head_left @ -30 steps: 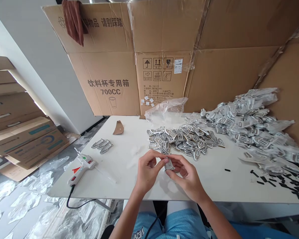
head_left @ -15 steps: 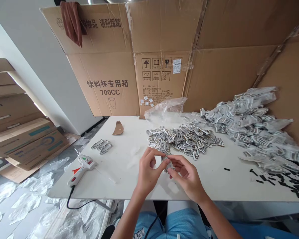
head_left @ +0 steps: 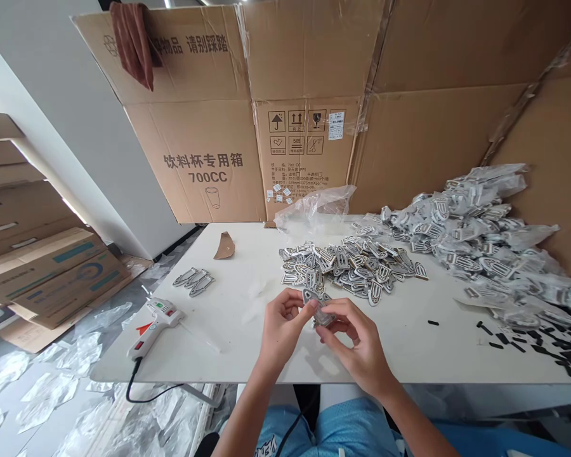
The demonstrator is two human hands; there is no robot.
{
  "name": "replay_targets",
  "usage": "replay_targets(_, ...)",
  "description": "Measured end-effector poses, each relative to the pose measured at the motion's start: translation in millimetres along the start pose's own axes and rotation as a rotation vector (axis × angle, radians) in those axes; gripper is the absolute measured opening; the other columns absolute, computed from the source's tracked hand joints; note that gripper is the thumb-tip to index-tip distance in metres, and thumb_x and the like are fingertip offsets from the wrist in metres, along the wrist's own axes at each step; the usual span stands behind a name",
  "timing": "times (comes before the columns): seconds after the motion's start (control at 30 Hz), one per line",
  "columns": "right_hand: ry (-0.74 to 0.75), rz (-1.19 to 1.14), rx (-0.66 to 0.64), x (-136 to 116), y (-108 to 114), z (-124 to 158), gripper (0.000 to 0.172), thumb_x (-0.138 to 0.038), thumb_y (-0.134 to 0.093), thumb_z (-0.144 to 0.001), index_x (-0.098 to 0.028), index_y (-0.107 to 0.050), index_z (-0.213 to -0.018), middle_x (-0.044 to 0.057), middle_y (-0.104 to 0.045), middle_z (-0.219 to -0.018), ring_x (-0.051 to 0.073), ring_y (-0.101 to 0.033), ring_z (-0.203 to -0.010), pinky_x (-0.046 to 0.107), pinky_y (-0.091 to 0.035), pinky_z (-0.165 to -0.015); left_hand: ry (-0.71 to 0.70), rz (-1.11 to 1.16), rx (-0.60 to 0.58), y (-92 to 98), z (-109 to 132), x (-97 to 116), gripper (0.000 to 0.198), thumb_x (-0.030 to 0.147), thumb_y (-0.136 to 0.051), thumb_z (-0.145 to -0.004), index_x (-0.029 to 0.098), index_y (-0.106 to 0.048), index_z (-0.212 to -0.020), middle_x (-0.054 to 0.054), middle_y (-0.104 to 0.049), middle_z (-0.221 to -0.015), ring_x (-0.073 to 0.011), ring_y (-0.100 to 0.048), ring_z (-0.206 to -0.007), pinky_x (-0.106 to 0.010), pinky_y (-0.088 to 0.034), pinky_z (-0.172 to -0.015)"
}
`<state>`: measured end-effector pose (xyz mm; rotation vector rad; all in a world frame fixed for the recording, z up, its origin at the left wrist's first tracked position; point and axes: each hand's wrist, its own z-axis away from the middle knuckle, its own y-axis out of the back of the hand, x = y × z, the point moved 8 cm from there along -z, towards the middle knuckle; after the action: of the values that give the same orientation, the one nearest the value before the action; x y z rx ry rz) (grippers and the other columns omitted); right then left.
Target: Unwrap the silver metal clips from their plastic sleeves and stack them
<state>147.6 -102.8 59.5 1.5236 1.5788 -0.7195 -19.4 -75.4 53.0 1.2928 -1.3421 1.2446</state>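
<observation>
My left hand (head_left: 286,325) and my right hand (head_left: 356,335) meet above the front of the table, both closed on grey slotted metal pieces (head_left: 321,310). The held pieces look stacked, though fingers cover part of them and I cannot tell how many there are. My left thumb presses on the near face, while my right fingers grip the right side and lower end. Just beyond the hands lies a loose pile of similar grey slotted pieces (head_left: 347,263). Several more stand in a short zigzag row (head_left: 194,280) at the left.
A white glue gun (head_left: 155,325) with a black cord lies at the table's left edge. Bagged pieces (head_left: 476,235) are heaped at the right, near scattered black strips (head_left: 552,349). Cardboard (head_left: 309,63) walls the back. A clear plastic bag (head_left: 316,209) and a cardboard scrap (head_left: 225,246) lie nearer.
The held pieces have been turned and now show more of their broad face between my hands. My left fingers have shifted behind them. The pile looks the same.
</observation>
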Motion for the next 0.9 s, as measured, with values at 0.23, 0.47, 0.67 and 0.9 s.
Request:
replay_targets(0.23,0.425,0.439,0.079,-28.2,-1.1,7.0,0.023,-0.014,-0.077,-0.099,-0.025,-0.077,-0.118,0.012,-0.078,-0.120,0.026,-0.081,-0.104,0.037,-0.070,-0.086,0.110,0.075,0.042,-2.4,4.2,-5.9,0.043,0.055,-0.091,-0.083,0.019,-0.068,-0.085,-0.005,-0.078,-0.079,-0.0176,-0.070,-0.075,-0.026,-0.050,-0.072)
replay_targets(0.47,0.318,0.461,0.256,-13.0,26.5,6.2,0.010,-0.020,-0.081,-0.098,-0.026,-0.079,-0.105,0.009,-0.080,-0.111,0.027,-0.082,-0.101,0.038,-0.069,-0.085,0.025,-0.088,0.086,13.3,0.8,0.6,0.050,0.067,-0.074,-0.094,0.019,-0.071,-0.083,-0.006,-0.075,-0.076,-0.0156,-0.060,-0.066,-0.026,-0.041,-0.061)
replay_targets(0.67,0.236,0.563,0.286,18.5,42.9,16.4,0.004,-0.029,-0.077,-0.102,-0.025,-0.079,-0.101,0.009,-0.078,-0.106,0.028,-0.082,-0.095,0.043,-0.068,-0.088,0.106,-0.138,0.214,47.4,5.5,-27.4,0.059,0.076,-0.071,-0.091,0.019,-0.066,-0.076,-0.004,-0.070,-0.079,-0.0097,-0.036,-0.053,-0.026,-0.027,-0.052)
replay_targets(0.9,0.198,0.566,0.230,36.0,36.0,21.0,0.007,-0.030,-0.074,-0.104,-0.025,-0.077,-0.100,0.009,-0.076,-0.104,0.028,-0.081,-0.102,0.041,-0.068,-0.088,0.099,-0.177,0.254,57.7,12.1,-41.5,0.065,0.083,-0.068,-0.089,0.020,-0.067,-0.075,-0.006,-0.069,-0.077,-0.0128,-0.043,-0.055,-0.026,-0.030,-0.051)
